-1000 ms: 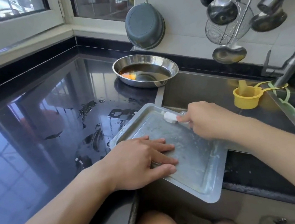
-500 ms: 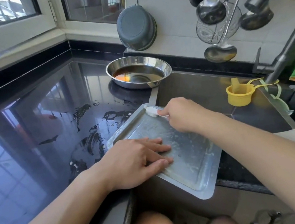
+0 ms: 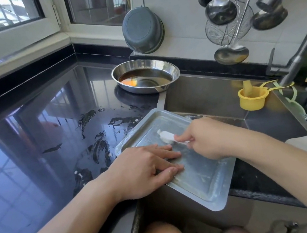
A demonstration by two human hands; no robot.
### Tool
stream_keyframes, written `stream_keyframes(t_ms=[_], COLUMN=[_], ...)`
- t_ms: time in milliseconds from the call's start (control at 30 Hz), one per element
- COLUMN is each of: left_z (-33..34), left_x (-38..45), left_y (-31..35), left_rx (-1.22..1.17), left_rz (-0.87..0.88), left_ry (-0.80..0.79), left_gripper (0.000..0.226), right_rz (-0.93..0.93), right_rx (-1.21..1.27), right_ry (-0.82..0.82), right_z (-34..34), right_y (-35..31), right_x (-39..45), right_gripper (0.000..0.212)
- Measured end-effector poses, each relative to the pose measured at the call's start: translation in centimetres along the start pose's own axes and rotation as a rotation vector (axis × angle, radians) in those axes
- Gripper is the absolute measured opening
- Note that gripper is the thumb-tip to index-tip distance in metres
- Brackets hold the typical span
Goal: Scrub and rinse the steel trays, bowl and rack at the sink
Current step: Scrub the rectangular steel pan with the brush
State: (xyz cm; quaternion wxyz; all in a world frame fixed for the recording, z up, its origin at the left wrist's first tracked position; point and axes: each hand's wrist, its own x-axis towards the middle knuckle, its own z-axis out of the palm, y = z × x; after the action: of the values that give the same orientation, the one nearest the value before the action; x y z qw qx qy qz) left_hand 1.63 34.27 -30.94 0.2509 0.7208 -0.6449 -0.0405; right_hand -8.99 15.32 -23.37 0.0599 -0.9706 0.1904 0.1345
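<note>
A soapy rectangular steel tray [image 3: 206, 180] lies across the near left corner of the sink, half on the black counter. My left hand [image 3: 143, 171] presses flat on the tray's left side with straight fingers. My right hand [image 3: 203, 138] grips a small white brush [image 3: 166, 135], whose head rests on the tray's far part. A round steel bowl [image 3: 145, 75] holding brownish liquid and an orange bit stands on the counter behind the tray.
Wet black counter [image 3: 41, 145] stretches to the left. The sink basin [image 3: 205, 93] holds a yellow cup [image 3: 253, 97]. A tap [image 3: 300, 51] slants in from the right. Ladles and a wire skimmer [image 3: 228, 24] hang above; a grey basin [image 3: 142, 30] hangs on the wall.
My right hand has moved the brush from the tray's far left corner back toward the middle. My left hand stays pressed on the tray.
</note>
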Motion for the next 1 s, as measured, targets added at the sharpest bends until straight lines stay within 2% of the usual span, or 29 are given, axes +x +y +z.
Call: stream_keyframes(t_ms=[167, 367, 500, 667, 767, 867, 1000], left_z=[0.0, 0.2, 0.0, -0.2, -0.2, 0.3, 0.7], left_x=[-0.1, 0.1, 0.0, 0.0, 0.0, 0.1, 0.0], left_y=[0.0, -0.3, 0.0, 0.1, 0.0, 0.0, -0.5], left_rx=[-0.013, -0.01, -0.026, -0.034, -0.034, -0.027, 0.023], left_rz=[0.012, 0.01, 0.014, -0.001, 0.01, 0.007, -0.031], left_ry=[0.006, 0.02, 0.009, -0.004, 0.004, 0.052, 0.203], left_gripper=[0.048, 0.045, 0.044, 0.043, 0.039, 0.037, 0.038], right_rz=[0.146, -0.005, 0.122, 0.001, 0.109, 0.178, 0.251], right_rx=[0.012, 0.062, 0.04, 0.098, 0.084, 0.058, 0.006], right_ry=[0.113, 0.0, 0.125, 0.007, 0.086, 0.11, 0.149], right_z=[-1.5, -0.3, -1.7, -1.1, -1.6, -1.8, -2.0], right_y=[1.4, -0.7, -0.1, -1.4, -0.1, 0.3, 0.3], right_x=[1.2, 0.7, 2.2, 1.5, 2.2, 2.3, 1.6], right_gripper=[0.048, 0.049, 0.048, 0.049, 0.05, 0.049, 0.04])
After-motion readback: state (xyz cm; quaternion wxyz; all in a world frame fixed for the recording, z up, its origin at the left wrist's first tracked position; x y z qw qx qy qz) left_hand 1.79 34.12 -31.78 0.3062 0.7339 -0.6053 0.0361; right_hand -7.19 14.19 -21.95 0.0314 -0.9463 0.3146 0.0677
